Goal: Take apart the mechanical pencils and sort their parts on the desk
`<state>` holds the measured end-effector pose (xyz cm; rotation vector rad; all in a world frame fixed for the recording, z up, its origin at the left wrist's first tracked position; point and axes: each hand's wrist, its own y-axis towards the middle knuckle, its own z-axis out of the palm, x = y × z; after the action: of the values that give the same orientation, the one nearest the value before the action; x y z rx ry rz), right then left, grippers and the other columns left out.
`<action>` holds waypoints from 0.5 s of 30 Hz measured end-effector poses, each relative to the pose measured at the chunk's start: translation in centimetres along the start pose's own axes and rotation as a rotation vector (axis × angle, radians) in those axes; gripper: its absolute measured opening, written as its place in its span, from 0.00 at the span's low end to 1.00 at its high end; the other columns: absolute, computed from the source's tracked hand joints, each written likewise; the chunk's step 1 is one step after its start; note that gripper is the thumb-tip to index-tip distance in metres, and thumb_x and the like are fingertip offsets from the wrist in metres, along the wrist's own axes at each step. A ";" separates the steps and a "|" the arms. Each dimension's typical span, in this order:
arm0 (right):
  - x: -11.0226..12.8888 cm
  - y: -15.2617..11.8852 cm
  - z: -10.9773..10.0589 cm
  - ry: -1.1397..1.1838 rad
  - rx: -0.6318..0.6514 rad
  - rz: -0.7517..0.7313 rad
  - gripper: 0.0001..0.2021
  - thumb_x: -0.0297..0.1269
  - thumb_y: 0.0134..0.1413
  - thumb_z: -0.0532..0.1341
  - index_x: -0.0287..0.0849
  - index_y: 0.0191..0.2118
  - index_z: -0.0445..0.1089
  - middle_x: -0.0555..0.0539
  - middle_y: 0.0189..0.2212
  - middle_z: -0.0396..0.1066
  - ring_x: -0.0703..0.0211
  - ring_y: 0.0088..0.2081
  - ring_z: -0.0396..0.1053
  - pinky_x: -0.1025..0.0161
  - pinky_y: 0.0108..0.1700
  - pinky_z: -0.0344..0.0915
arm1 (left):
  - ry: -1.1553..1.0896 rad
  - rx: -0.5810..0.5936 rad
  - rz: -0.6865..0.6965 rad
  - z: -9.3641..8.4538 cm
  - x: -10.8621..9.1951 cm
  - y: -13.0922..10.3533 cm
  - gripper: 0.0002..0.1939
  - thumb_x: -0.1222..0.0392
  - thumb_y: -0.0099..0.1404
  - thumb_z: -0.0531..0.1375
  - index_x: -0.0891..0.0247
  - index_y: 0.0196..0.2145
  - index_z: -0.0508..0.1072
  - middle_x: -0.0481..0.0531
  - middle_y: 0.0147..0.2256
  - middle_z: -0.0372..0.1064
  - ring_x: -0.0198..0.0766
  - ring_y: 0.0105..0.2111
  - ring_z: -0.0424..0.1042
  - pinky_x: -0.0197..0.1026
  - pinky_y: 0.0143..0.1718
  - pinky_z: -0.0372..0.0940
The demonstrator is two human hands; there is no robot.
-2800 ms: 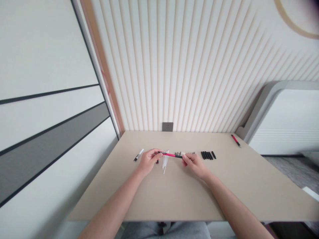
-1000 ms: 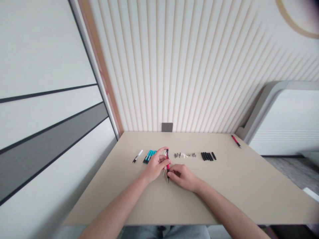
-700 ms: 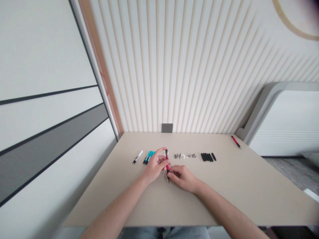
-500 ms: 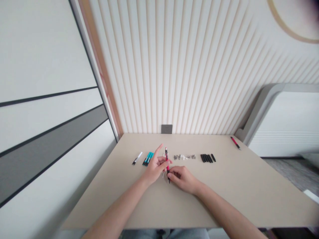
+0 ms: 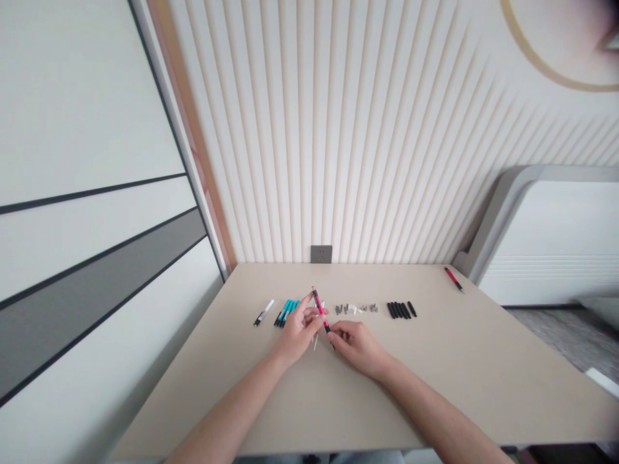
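A pink and black pen (image 5: 319, 305) is held at a tilt between both hands above the table. My left hand (image 5: 300, 327) grips its pink barrel, with the index finger up near the black top end. At the lower black part, the fingers of my right hand (image 5: 356, 343) pinch it, and the dark tip points down toward me. Thin white sticks (image 5: 316, 343) lie partly hidden beneath my left hand. Just left of that hand are several teal barrels (image 5: 286, 312) in a row, partly covered by it.
On the table (image 5: 435, 374), a white pen barrel (image 5: 264, 313) lies at the left. Small grey springs or metal bits (image 5: 339, 309) and white pieces (image 5: 354, 309) sit beyond my hands. Several black grips (image 5: 399, 310) are lined up rightward; a pink pen (image 5: 453, 280) lies far right.
The pen's upper end has tipped to the left, from nearly upright to slanted. My left index finger, stretched out before, has bent down to the pen's top.
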<state>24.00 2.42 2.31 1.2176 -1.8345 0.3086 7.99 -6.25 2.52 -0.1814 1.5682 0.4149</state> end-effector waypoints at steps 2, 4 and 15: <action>-0.4 0.2 -0.6 -0.056 -0.101 0.004 0.12 0.40 0.61 0.55 0.42 0.32 0.72 0.51 0.23 0.69 0.62 0.26 0.62 0.66 0.29 0.57 | 0.038 -0.039 0.018 -0.4 0.1 0.0 0.33 0.50 0.64 0.59 0.64 0.62 0.56 0.60 0.42 0.73 0.32 0.26 0.66 0.37 0.29 0.64; -1.2 0.4 -1.9 -0.127 -0.213 0.033 0.13 0.41 0.61 0.54 0.42 0.31 0.72 0.50 0.24 0.71 0.61 0.26 0.64 0.65 0.30 0.58 | 0.079 -0.065 0.046 -0.8 -0.1 0.0 0.29 0.49 0.65 0.58 0.64 0.59 0.61 0.60 0.43 0.73 0.32 0.26 0.67 0.37 0.30 0.65; -11.3 -1.9 -18.0 -0.694 -0.484 0.659 0.16 0.41 0.61 0.53 0.40 0.28 0.73 0.41 0.28 0.75 0.53 0.31 0.70 0.64 0.29 0.54 | 0.568 0.152 0.223 -1.1 -1.1 -0.9 0.11 0.53 0.67 0.56 0.58 0.38 0.76 0.51 0.35 0.76 0.38 0.36 0.74 0.34 0.38 0.68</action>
<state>36.59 19.60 3.43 0.3576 -2.6828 -0.2415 7.38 -7.60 3.46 -0.0020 2.1833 0.4376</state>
